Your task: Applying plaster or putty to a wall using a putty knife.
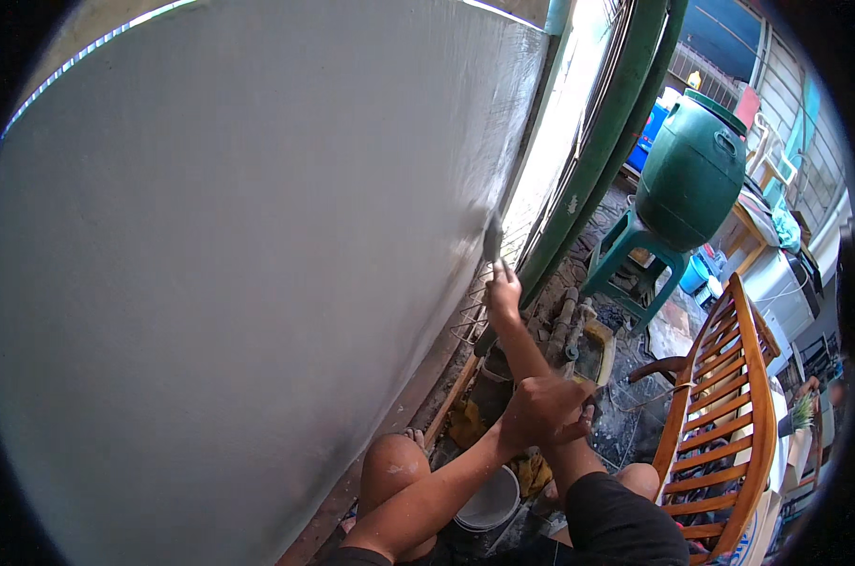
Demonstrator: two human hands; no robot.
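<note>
My right hand (504, 290), arm stretched forward, grips a narrow dark flat tool (492, 236), held against the right edge of a grey wall panel (257, 255). Seen nearly edge-on and slightly blurred, the tool could be a trowel or a brush; I cannot tell which. The panel looks wet and shiny along that edge. My left hand (543, 411) lies across my right forearm, its fingers curled around it and partly smeared by motion. Below my arms, between my knees, stands a round bucket (489, 500) with grey contents.
A green post (588, 189) rises just right of the tool. Beyond it a green barrel (693, 170) stands on a green plastic stool (635, 264). A slatted wooden bench (729, 424) is close on my right. Pipes (564, 321) and yellowish cloth (467, 424) lie on the ground.
</note>
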